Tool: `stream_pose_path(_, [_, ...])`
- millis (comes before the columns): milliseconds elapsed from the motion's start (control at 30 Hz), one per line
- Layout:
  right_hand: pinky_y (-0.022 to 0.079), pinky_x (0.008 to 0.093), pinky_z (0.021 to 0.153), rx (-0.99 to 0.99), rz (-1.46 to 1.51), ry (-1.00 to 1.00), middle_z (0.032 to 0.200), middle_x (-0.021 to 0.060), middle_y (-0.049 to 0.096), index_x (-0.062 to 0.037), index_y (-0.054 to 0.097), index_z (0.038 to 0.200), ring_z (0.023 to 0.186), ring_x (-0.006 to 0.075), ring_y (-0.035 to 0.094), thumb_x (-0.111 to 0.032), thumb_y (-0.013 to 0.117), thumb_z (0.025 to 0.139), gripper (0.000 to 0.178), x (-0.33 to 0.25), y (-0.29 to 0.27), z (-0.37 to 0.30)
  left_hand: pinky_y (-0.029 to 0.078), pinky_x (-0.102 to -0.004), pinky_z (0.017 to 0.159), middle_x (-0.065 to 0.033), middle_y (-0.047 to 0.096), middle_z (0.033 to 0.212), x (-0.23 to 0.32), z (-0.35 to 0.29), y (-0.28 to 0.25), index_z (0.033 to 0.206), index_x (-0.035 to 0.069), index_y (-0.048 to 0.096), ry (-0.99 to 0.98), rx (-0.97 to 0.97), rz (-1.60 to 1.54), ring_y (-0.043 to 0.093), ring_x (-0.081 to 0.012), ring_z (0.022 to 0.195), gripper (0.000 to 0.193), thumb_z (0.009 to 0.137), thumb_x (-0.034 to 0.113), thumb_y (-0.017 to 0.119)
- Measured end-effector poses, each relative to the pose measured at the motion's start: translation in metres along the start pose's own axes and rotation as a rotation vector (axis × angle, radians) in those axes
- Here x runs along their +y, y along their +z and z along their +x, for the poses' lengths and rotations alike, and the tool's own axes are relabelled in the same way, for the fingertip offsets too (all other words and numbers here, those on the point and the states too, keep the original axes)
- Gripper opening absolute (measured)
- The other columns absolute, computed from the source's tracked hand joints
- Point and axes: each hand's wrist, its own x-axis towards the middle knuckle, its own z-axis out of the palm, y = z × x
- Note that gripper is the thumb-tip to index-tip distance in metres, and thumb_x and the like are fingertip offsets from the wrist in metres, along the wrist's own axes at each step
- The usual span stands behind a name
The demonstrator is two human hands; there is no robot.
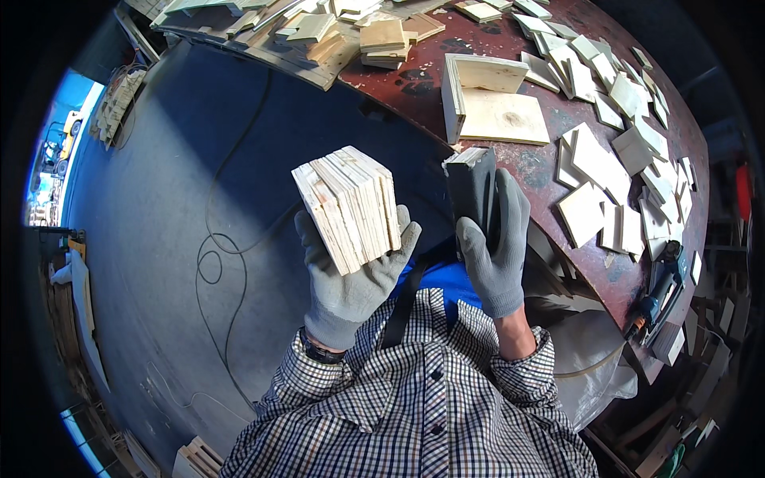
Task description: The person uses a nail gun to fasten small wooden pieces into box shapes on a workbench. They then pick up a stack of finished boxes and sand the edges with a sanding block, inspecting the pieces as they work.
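From where I stand, the left hand (347, 291) cups a stack of plywood pieces (355, 211), layered side to side; just rightward, apart from it, the right hand (502, 259) clasps a black block (466, 191) upright, nearer the reddish table (613, 283) and its scattered boards (582, 215).

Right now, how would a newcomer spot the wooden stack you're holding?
Find the big dark-red table spanning the upper right. Left of its near edge, the left hand, gloved in grey, holds the wooden stack. Unlike the loose boards scattered on the table, its thin pale pieces are pressed together into one compact block.
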Motion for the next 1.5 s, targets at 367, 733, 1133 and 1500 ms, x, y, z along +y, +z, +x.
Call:
stream_pose_path(367, [0.04,0.0503,0.119,-0.003,0.006,0.0,0.152,0.0288,0.047,0.0063,0.043,0.156,0.14,0.0436,0.048,-0.026,0.074,0.099,0.073,0.001,-0.001,0.0,0.024,-0.046,0.135,-0.0198,0.052,0.159,-0.003,0.005,-0.001,0.163,0.006,0.04,-0.006,-0.23,0.003,0.045,-0.0314,0.153,0.072,0.112,0.056,0.04])
stream_pose_path(733, [0.042,0.0486,0.118,0.0,0.051,0.006,0.152,0.0285,0.046,0.0064,0.042,0.156,0.14,0.0424,0.049,-0.026,0.074,0.1,0.073,-0.001,-0.001,0.001,0.023,-0.0468,0.135,-0.0171,0.054,0.157,-0.004,0.005,0.005,0.163,0.008,0.04,0.011,-0.201,0.03,0.046,-0.0316,0.152,0.076,0.11,0.062,0.04])
stream_pose_path(1133, [0.032,0.0405,0.126,-0.165,0.726,0.423,0.162,0.0187,0.043,0.0029,0.029,0.166,0.152,0.0276,0.041,-0.027,0.059,0.109,0.071,-0.056,-0.007,0.007,0.025,-0.0568,0.129,-0.0129,0.051,0.161,-0.01,0.005,0.001,0.162,0.016,0.044,0.135,0.027,0.353,0.045,-0.0338,0.15,0.074,0.103,0.056,0.064])
stream_pose_path(1500, [0.034,0.0435,0.124,-0.329,0.533,0.001,0.161,0.0244,0.043,0.0054,0.04,0.16,0.146,0.0365,0.047,-0.02,0.059,0.104,0.065,-0.028,-0.007,0.001,0.04,-0.055,0.123,-0.02,0.05,0.159,0.026,-0.005,-0.004,0.162,0.004,0.04,0.127,0.065,0.594,0.051,-0.0365,0.144,0.092,0.103,0.074,0.048])
